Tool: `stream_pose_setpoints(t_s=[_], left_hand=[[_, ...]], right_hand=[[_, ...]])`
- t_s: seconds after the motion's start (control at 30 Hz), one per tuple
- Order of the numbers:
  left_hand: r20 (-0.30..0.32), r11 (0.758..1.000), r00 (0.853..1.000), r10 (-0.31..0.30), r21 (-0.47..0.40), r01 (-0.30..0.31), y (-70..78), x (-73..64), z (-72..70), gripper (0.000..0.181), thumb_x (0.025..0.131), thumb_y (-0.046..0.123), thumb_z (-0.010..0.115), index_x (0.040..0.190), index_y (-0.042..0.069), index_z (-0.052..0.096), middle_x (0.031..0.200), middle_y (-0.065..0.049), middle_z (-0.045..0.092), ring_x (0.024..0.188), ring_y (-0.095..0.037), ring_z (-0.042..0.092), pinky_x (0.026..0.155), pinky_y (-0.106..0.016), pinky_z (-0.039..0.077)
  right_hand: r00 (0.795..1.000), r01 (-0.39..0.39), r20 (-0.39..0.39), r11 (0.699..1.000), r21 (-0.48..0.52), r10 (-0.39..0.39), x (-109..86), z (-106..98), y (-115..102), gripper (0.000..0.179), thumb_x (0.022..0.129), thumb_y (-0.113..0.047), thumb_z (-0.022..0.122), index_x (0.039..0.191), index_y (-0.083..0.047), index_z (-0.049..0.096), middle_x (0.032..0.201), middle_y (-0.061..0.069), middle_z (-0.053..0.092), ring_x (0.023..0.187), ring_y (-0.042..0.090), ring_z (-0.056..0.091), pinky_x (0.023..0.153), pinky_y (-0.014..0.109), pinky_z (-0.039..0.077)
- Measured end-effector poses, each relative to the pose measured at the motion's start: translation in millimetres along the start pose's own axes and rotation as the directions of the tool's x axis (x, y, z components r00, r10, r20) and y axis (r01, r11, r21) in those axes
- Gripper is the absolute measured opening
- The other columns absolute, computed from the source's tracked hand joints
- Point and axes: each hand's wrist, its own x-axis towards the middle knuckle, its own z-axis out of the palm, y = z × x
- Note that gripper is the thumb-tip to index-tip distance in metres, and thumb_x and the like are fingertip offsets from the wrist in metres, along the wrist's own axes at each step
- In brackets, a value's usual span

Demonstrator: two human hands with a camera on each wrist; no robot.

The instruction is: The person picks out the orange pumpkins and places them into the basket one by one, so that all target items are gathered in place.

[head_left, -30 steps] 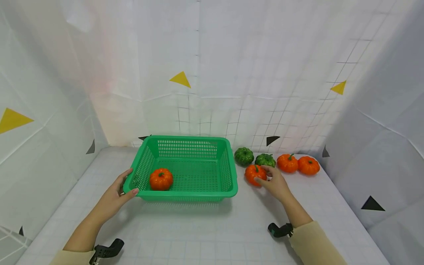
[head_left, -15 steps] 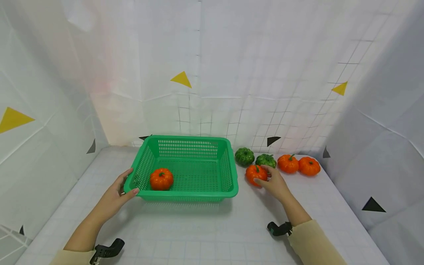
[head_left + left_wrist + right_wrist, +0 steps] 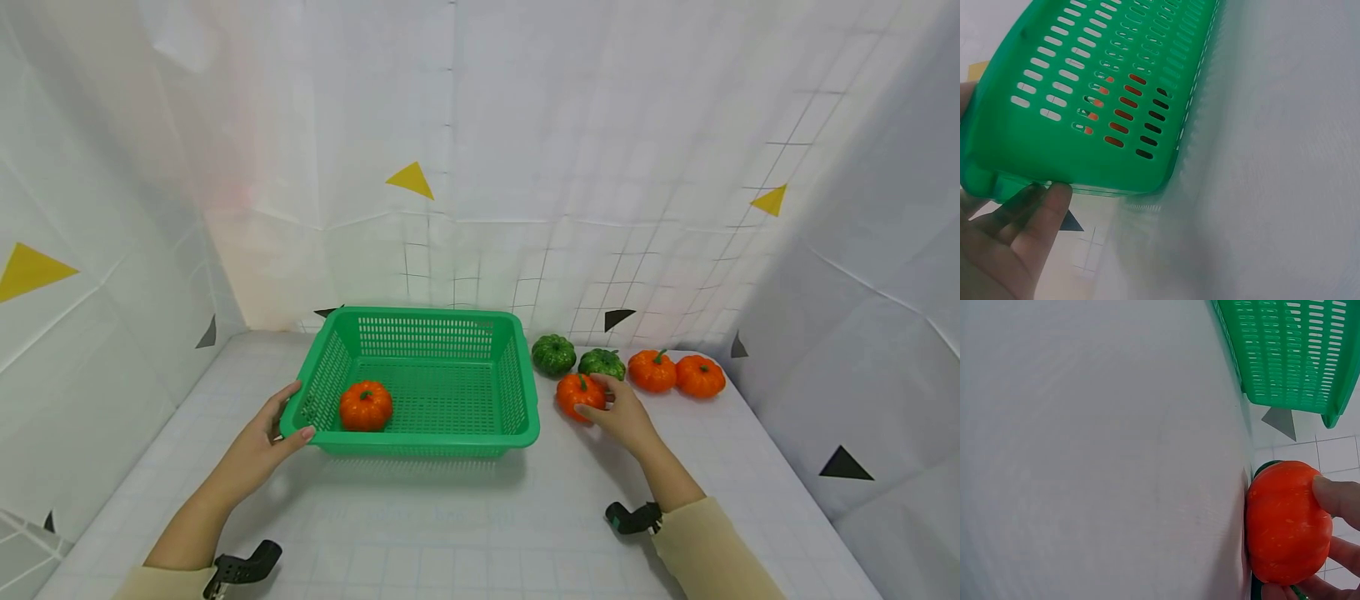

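Note:
At the left end of the green plastic basket [image 3: 420, 439], my left hand [image 3: 253, 454] grips the corner of its rim. The left wrist view shows fingers curled under that rim [image 3: 997, 178]. One small orange pumpkin [image 3: 365, 406] sits inside, at the basket's front left. To the right of the basket, my right hand [image 3: 627, 419] holds another orange pumpkin [image 3: 576, 395] between thumb and fingers. In the right wrist view this pumpkin [image 3: 1288, 522] appears to rest on the table, with the thumb on one side and fingers on the other.
Behind the held pumpkin are two green pumpkins, one [image 3: 553, 355] near the basket and one [image 3: 601, 362] partly hidden. Two more orange pumpkins, one [image 3: 652, 371] beside the other [image 3: 700, 377], stand farther right. White sheeting [image 3: 480, 167] walls the table's back and sides.

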Motion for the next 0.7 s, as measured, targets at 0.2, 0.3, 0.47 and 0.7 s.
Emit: stream_pose_setpoints(t_s=[0.2, 0.3, 0.47, 0.7], left_hand=[[0.001, 1.000, 1.000, -0.008, 0.015, 0.008, -3.2, 0.7, 0.2, 0.079, 0.101, 0.023, 0.063, 0.161, 0.009, 0.014, 0.155, -0.030, 0.030, 0.129, -0.045, 0.047, 0.084, -0.017, 0.046], [0.000, 1.000, 1.000, -0.012, 0.022, 0.012, -4.7, 1.1, 0.1, 0.079, 0.101, 0.023, 0.063, 0.161, 0.010, 0.014, 0.156, -0.030, 0.030, 0.130, -0.045, 0.047, 0.084, -0.017, 0.046], [-0.001, 1.000, 1.000, -0.011, 0.026, 0.011, -4.6, 1.0, 0.1, 0.079, 0.101, 0.023, 0.063, 0.161, 0.010, 0.014, 0.155, -0.030, 0.031, 0.131, -0.047, 0.046, 0.087, -0.022, 0.047], [-0.003, 1.000, 1.000, -0.014, 0.027, 0.014, -4.2, 1.1, -0.2, 0.079, 0.101, 0.024, 0.063, 0.161, 0.010, 0.014, 0.155, -0.029, 0.031, 0.131, -0.046, 0.046, 0.087, -0.023, 0.047]], right_hand=[[1.000, 0.016, -0.008, 1.000, -0.009, -0.016, -2.9, -5, -1, 0.073, 0.089, -0.029, 0.078, 0.148, -0.002, 0.044, 0.145, 0.026, 0.047, 0.124, 0.046, 0.050, 0.098, 0.058, 0.045], [1.000, 0.022, -0.008, 1.000, -0.010, -0.022, -5.9, -9, -4, 0.073, 0.089, -0.029, 0.078, 0.148, -0.004, 0.044, 0.145, 0.025, 0.047, 0.123, 0.045, 0.050, 0.096, 0.057, 0.046], [1.000, 0.016, 0.006, 1.000, -0.024, -0.016, -10.7, -13, -12, 0.072, 0.089, -0.031, 0.077, 0.148, -0.006, 0.045, 0.145, 0.023, 0.048, 0.124, 0.044, 0.049, 0.094, 0.056, 0.049], [0.999, 0.052, 0.015, 0.998, -0.032, -0.052, -17.8, -21, -22, 0.071, 0.089, -0.032, 0.078, 0.147, -0.006, 0.047, 0.145, 0.021, 0.049, 0.123, 0.044, 0.050, 0.091, 0.053, 0.051]])
